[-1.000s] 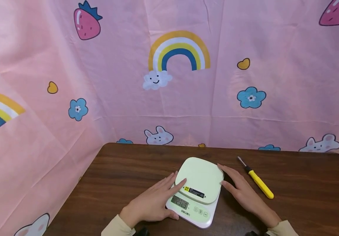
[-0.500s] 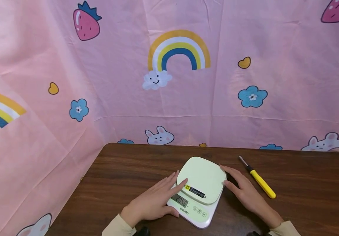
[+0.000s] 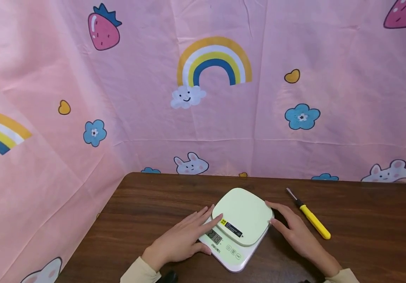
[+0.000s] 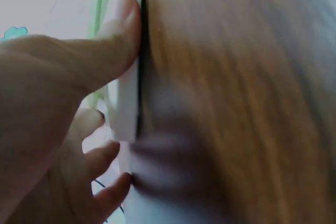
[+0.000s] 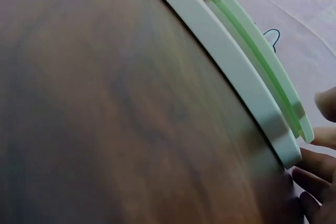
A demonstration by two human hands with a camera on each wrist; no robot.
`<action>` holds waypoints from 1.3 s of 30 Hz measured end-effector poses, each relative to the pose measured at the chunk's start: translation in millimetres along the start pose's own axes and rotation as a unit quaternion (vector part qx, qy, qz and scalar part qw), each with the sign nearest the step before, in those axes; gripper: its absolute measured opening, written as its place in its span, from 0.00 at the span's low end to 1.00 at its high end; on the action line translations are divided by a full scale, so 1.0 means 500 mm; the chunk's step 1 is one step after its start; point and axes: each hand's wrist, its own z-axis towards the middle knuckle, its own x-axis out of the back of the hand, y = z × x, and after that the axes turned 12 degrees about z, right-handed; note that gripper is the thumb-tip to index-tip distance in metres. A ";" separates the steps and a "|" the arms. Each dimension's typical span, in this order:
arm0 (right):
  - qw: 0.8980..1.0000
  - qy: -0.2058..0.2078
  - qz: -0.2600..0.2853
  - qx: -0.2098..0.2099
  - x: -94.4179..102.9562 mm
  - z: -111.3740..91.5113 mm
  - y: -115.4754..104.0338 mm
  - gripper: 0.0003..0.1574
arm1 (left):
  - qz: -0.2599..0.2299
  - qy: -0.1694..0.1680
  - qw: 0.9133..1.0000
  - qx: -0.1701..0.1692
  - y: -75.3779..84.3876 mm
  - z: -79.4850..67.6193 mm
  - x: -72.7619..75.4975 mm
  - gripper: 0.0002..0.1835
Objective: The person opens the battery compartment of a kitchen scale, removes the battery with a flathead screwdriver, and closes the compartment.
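Observation:
On the table sits a pale green and white kitchen scale (image 3: 243, 214), turned at an angle, with lit digits on its display (image 3: 214, 236). My left hand (image 3: 180, 239) holds its left corner: the thumb lies along the front edge, and the index finger reaches over the weighing platform. In the left wrist view that thumb (image 4: 118, 40) presses the side of the white base (image 4: 123, 114). My right hand (image 3: 298, 232) holds the opposite corner. The right wrist view shows its fingers (image 5: 317, 163) at the end of the base, close below the platform (image 5: 268, 59).
A screwdriver (image 3: 314, 221) with a yellow handle lies to the right of my right hand, its metal tip toward the back. The dark wooden table (image 3: 376, 228) ends at a pink printed cloth (image 3: 217, 118) behind and on the left.
The scale has turned clockwise as seen from above, its back going right and its front corner left. Both hands have stayed on it. The digits on the display have changed.

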 end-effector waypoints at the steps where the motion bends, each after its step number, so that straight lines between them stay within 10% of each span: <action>1: 1.000 -0.003 0.003 -0.002 -0.001 0.001 -0.001 0.32 | -0.005 -0.003 1.000 0.003 0.001 -0.001 0.001 0.50; 11: 1.000 0.007 -0.021 0.012 0.006 0.002 -0.002 0.29 | 0.028 0.022 0.999 0.012 -0.001 0.004 -0.006 0.53; 22: 1.000 -0.006 0.002 0.002 0.002 -0.008 0.009 0.34 | 0.026 0.001 0.996 0.090 0.098 -0.003 0.003 0.58; 39: 0.999 0.023 -0.025 0.014 -0.001 -0.012 0.007 0.28 | 0.080 0.047 0.988 0.122 0.126 0.010 -0.025 0.74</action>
